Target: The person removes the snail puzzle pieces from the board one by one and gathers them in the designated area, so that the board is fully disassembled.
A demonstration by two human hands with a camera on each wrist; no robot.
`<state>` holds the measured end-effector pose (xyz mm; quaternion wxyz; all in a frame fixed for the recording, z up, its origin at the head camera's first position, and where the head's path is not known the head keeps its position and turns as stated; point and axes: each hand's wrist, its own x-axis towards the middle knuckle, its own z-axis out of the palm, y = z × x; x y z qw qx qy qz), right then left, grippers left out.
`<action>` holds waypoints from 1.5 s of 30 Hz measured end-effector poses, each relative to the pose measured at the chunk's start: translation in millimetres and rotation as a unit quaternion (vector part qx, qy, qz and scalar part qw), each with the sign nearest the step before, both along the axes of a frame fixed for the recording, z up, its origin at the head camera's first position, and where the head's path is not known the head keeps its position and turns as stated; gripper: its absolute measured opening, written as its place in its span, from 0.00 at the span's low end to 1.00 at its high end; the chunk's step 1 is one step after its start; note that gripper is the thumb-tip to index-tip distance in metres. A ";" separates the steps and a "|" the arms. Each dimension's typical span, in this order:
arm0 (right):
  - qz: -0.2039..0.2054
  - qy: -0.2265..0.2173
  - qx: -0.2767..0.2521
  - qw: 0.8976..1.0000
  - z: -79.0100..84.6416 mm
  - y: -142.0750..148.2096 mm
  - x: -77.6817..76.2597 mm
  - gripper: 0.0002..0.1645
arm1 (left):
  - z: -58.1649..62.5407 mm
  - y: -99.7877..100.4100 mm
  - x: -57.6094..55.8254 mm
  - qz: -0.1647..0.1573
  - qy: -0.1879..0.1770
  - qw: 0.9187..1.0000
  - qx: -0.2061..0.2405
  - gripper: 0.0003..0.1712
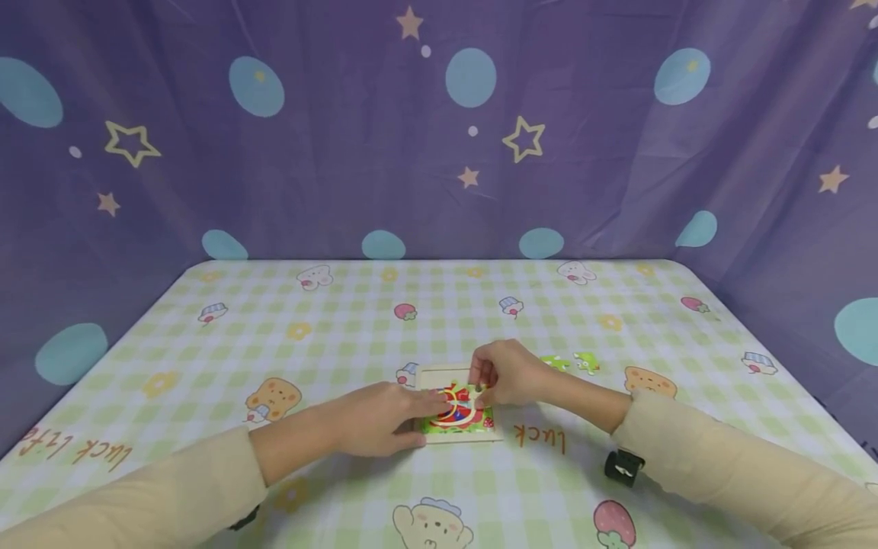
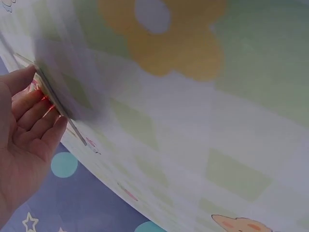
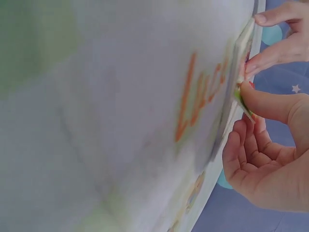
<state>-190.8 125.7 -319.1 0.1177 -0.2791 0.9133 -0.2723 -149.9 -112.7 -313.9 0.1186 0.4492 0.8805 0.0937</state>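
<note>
A small wooden puzzle tray [image 1: 434, 377] lies on the table, partly filled with bright red, yellow and green jigsaw pieces [image 1: 458, 422]. From the left, my left hand [image 1: 384, 418] rests extended fingers on the pieces, its thumb by the tray's near left corner. At the tray's right side, my right hand [image 1: 511, 374] pinches a green-edged puzzle piece [image 3: 245, 105] between thumb and fingers. That piece tilts over the tray in the right wrist view. The left wrist view shows the tray's edge [image 2: 60, 104] beside the left fingers.
Two loose green puzzle pieces, one [image 1: 587, 362] in plain sight and another [image 1: 555, 363] partly behind the right hand, lie beyond the right forearm. A green checked cloth [image 1: 357, 328] covers the table. Behind it hangs a purple curtain [image 1: 384, 152].
</note>
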 end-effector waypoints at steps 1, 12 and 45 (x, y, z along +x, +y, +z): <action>0.002 0.006 -0.002 1.000 0.2 -0.5 0.8 0.14 | 0.3 0.2 -0.3 -0.001 0.002 1.000 -0.001 0.27; 0.036 0.049 0.008 0.998 -0.2 -1.6 8.9 0.11 | -2.1 0.3 -1.7 -0.002 0.000 1.000 -0.007 0.27; -0.037 0.034 -0.037 0.998 15.5 36.2 -9.7 0.04 | 2.0 0.1 2.8 0.005 -0.003 1.000 0.004 0.27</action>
